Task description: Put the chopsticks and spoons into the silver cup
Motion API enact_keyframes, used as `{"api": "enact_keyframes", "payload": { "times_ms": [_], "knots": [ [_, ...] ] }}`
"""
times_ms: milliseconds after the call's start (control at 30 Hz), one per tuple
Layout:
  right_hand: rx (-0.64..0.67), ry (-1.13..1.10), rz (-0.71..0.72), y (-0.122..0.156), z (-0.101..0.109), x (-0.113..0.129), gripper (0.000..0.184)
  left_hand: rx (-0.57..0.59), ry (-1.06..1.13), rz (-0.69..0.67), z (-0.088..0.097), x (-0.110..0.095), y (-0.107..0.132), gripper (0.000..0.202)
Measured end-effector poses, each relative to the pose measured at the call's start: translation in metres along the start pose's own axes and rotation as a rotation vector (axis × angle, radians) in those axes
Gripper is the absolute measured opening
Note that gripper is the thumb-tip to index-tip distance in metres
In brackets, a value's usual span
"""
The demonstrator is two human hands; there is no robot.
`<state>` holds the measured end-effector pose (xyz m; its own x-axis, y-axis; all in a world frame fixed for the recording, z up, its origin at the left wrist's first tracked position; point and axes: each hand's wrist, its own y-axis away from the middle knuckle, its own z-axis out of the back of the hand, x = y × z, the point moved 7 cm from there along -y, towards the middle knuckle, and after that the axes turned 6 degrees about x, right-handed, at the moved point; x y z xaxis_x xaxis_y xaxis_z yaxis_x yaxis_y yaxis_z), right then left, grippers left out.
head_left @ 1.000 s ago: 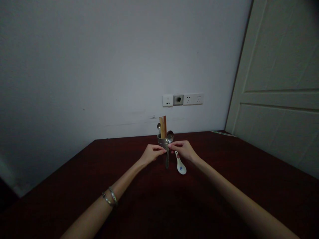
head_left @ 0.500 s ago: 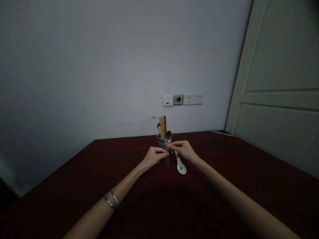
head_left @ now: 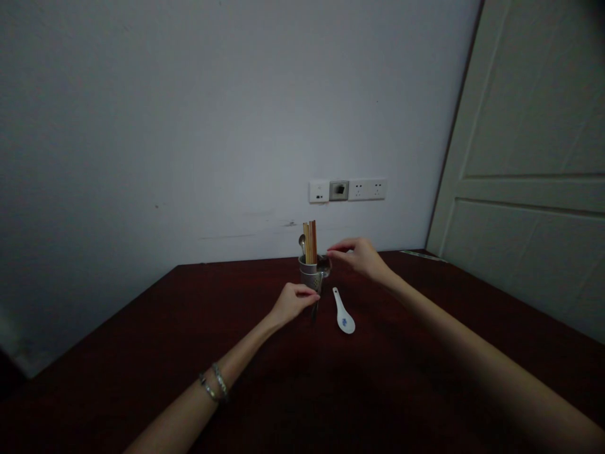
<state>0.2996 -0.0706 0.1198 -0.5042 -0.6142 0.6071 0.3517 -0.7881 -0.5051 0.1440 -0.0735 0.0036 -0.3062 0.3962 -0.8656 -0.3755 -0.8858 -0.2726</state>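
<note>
A metal spoon [head_left: 322, 267] stands nearly upright, bowl up, against a perforated metal holder [head_left: 309, 275] with wooden chopsticks [head_left: 309, 241] and another spoon in it. My left hand [head_left: 293, 301] pinches the spoon's handle low down, in front of the holder. My right hand [head_left: 360, 257] hovers above and to the right, fingertips pinched together just above the spoon's bowl; I cannot make out whether they grip it. A white ceramic spoon [head_left: 343, 313] with a blue mark lies on the dark red table [head_left: 406, 378], right of the holder.
The table runs back to a white wall with a row of sockets [head_left: 347, 190]. A cream door [head_left: 534, 176] stands at the right. My left wrist wears bracelets [head_left: 213, 386].
My right hand has risen from the spoon's neck up to its bowl. My left hand has moved right and closed on the spoon's handle.
</note>
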Motion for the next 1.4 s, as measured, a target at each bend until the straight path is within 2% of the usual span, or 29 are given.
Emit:
{"api": "enact_keyframes", "payload": {
  "times_ms": [100, 300, 600, 767, 933, 1033, 1167, 1400],
  "knots": [
    [0.048, 0.055, 0.072, -0.003, -0.006, 0.005, 0.02, 0.001, -0.003, -0.034, -0.001, -0.002, 0.0, 0.022],
    [0.087, -0.04, 0.057, -0.001, -0.011, -0.003, 0.022, -0.02, -0.007, -0.029, 0.002, -0.001, 0.0, 0.022],
    [0.105, 0.034, 0.117, -0.01, -0.021, -0.008, 0.019, -0.032, 0.035, -0.024, 0.002, 0.01, -0.001, 0.024],
    [0.047, 0.071, 0.128, -0.044, -0.003, -0.007, 0.021, -0.084, 0.099, 0.096, 0.014, 0.024, -0.002, 0.038],
    [-0.046, 0.069, 0.108, -0.095, 0.024, -0.006, 0.028, -0.124, 0.087, 0.234, 0.031, 0.054, -0.002, 0.047],
    [-0.077, 0.123, 0.125, -0.119, 0.029, -0.009, 0.029, -0.111, 0.084, 0.271, 0.034, 0.07, -0.001, 0.05],
    [-0.068, 0.191, 0.118, -0.135, 0.016, -0.021, 0.026, -0.101, 0.086, 0.32, 0.034, 0.084, 0.001, 0.053],
    [0.058, 0.225, 0.045, -0.135, -0.028, -0.057, 0.026, -0.094, 0.021, 0.306, 0.032, 0.095, -0.001, 0.053]
  ]
}}
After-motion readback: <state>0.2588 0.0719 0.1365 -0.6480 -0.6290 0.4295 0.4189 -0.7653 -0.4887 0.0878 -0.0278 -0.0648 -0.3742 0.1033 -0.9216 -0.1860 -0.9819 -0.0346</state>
